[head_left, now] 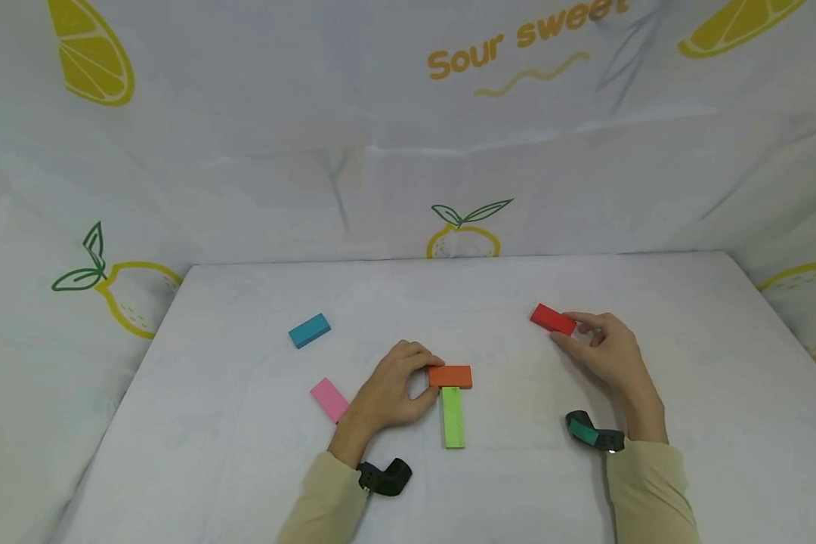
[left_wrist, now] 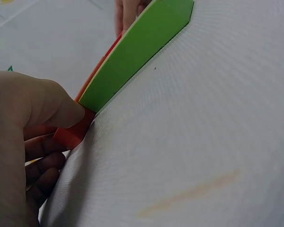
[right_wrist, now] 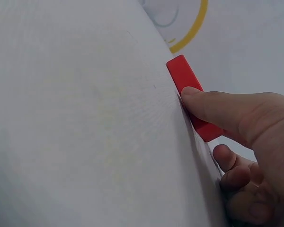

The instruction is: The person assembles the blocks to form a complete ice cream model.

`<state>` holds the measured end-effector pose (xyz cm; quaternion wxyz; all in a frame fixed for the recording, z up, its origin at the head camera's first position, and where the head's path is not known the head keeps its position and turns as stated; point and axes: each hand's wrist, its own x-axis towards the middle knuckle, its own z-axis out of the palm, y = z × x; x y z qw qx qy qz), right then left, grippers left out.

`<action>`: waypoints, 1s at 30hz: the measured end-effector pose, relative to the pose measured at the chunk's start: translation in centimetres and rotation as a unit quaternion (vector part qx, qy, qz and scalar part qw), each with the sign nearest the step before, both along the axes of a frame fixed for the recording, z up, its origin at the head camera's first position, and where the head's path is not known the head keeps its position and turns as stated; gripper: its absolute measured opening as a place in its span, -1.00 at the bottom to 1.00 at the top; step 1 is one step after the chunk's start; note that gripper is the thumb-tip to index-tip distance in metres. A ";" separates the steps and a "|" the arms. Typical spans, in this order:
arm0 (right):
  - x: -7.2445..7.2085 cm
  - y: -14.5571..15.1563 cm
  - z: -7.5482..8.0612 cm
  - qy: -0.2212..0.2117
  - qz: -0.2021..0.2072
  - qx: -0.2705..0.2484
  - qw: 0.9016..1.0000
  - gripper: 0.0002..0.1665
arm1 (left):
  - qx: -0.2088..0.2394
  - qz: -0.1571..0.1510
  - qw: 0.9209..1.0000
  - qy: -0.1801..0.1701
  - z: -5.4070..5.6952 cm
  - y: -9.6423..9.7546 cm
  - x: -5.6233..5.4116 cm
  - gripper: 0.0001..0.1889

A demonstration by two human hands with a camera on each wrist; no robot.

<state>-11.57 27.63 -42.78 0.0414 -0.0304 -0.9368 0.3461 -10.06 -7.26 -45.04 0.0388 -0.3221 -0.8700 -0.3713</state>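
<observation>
My left hand (head_left: pixel 393 387) pinches the left end of an orange block (head_left: pixel 451 376) between thumb and fingers. That block lies crosswise at the far end of a lime green block (head_left: pixel 452 418), so the two make a T shape. In the left wrist view the thumb presses on the orange block (left_wrist: pixel 75 133) right beside the green block (left_wrist: pixel 137 54). Off to the right, my right hand (head_left: pixel 605 349) pinches a red block (head_left: pixel 553 319) by its right end. The right wrist view shows the thumb across the side of the red block (right_wrist: pixel 183 75).
A blue block (head_left: pixel 309 330) lies at the back left of the white table (head_left: pixel 517 483). Partly behind the left wrist is a pink block (head_left: pixel 329 400). A white cloth with lemon prints (head_left: pixel 462 242) hangs behind the table's far edge. Each wrist wears a dark strap.
</observation>
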 end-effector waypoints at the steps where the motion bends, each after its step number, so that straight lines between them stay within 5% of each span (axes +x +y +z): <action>1: 0.0 0.0 0.0 -0.002 0.000 0.003 1.000 -0.41 | 0.000 0.000 1.000 0.001 0.0 0.0 0.0 -0.73; 30: 0.0 -0.7 1.3 -0.012 0.033 -0.016 0.999 -0.42 | -0.009 0.009 1.000 -0.003 -0.2 0.0 0.0 -0.72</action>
